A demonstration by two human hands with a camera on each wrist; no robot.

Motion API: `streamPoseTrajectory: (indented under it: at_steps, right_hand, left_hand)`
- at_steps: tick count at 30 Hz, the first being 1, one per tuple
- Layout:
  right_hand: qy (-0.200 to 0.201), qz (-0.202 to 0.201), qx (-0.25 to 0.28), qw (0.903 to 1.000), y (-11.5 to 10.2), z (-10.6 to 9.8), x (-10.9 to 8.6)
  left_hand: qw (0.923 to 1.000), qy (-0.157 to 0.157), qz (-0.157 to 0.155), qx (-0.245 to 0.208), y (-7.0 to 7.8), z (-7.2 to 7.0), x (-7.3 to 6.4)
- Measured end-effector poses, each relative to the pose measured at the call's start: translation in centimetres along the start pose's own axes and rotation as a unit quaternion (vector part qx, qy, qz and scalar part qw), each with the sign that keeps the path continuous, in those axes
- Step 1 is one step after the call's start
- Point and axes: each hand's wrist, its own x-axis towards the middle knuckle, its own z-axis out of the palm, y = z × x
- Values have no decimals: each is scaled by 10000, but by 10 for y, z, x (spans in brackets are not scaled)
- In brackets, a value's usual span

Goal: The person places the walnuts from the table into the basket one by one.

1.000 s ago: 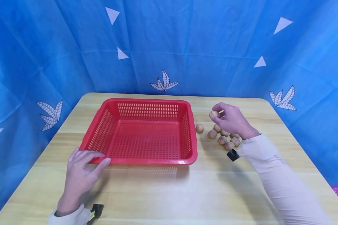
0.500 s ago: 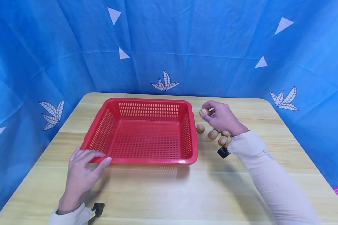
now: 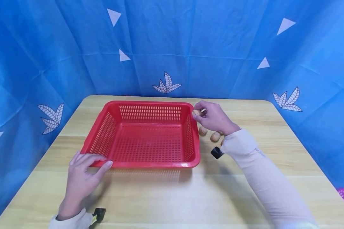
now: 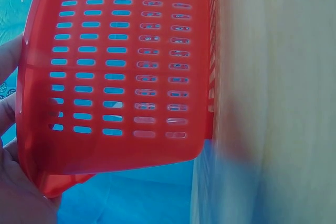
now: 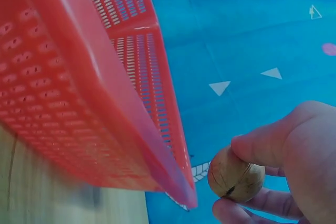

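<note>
The right sleeve (image 3: 265, 173) partly hides a walnut (image 3: 222, 142), perhaps more.

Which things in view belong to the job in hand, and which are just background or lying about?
In the job:
left hand, gripping the red basket
right hand, pinching a walnut
loose walnuts beside the basket

Not in it:
blue patterned cloth, a backdrop
wooden table, only support

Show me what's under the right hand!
Walnuts on the table, below the right hand: two show nearly whole, and bits of others peek out by the sleeve. Hand and sleeve hide anything more, so I can't count them all.
</note>
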Motion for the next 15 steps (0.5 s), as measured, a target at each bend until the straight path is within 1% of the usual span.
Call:
streamPoseTrajectory:
  at_steps: [4, 9, 13, 15]
  right_hand:
    - [-72, 0, 13, 10000, -3, 3, 7]
    - [-206, 52, 11, 9998, -8, 10, 15]
    - [-326, 56, -107, 9994, -14, 16, 22]
    - [-391, -3, -222, 9990, -16, 19, 26]
  left_hand:
    - [10000, 70, 41, -34, 0, 1, 1]
    - [10000, 24, -27, -23, 1, 0, 1]
    - [10000, -21, -80, -17, 3, -1, 1]
    - [9999, -11, -100, -18, 3, -1, 1]
